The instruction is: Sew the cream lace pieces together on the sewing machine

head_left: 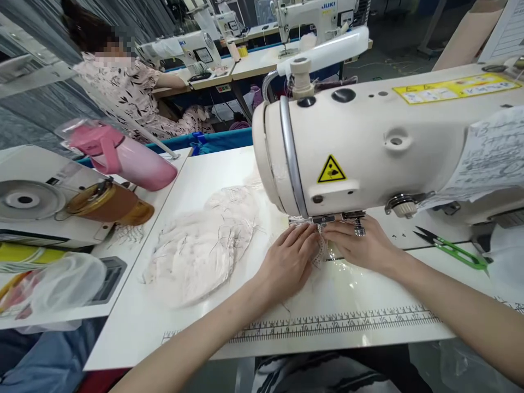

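A white sewing machine (368, 142) fills the upper right. Under its head, at the presser foot (323, 221), lies a small piece of white lace (319, 252). My left hand (289, 262) presses flat on the lace just left of the foot, fingers together. From the right, my right hand (360, 245) rests on the same lace, fingertips meeting the left ones below the needle. Both hands pin the lace to the white table (196, 169). The needle itself is hidden by the machine head.
A heap of pale lace pieces (200, 245) lies left of my hands. Green thread snips (450, 248) sit at right. A pink bottle (126, 155) and a brown thread cone (110, 202) lie at left. A printed ruler (335, 322) runs along the front edge. Another person (123, 82) sews behind.
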Motion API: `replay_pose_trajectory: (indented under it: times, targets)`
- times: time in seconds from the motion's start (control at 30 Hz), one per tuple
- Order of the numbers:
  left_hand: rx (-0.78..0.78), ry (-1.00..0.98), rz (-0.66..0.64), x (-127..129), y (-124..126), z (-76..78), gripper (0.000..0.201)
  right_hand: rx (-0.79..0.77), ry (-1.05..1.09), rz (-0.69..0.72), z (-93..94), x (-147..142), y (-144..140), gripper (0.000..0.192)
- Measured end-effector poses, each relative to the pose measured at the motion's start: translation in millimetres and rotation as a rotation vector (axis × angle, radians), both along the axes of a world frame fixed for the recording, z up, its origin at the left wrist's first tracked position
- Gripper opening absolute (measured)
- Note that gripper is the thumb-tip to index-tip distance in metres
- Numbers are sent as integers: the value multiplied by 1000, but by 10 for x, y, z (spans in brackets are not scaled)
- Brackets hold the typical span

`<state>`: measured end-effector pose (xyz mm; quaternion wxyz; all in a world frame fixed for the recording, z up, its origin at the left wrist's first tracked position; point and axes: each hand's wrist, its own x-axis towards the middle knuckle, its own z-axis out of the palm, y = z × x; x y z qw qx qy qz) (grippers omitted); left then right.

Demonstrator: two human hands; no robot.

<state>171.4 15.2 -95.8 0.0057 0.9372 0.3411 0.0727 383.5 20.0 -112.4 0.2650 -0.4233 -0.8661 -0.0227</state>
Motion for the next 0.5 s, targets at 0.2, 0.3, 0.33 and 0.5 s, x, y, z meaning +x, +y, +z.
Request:
replay_pose_trajectory:
  times: [0.2,0.3,0.33,0.5]
  targets:
    - [30,-16,-27,-22,104,-36,46,56,-149,20,-29,-9,-10,36]
    - [66,-8,-32,-29,97,-68,46,10,-192,6,8,-28,-29,38]
    - [74,-11,-34,-33,93,-76,45,-13,-194,-10,26,-33,-36,38]
    - [82,-36,-24,-46,81,-89,44,-117,-239,-44,79,-39,-68,35]
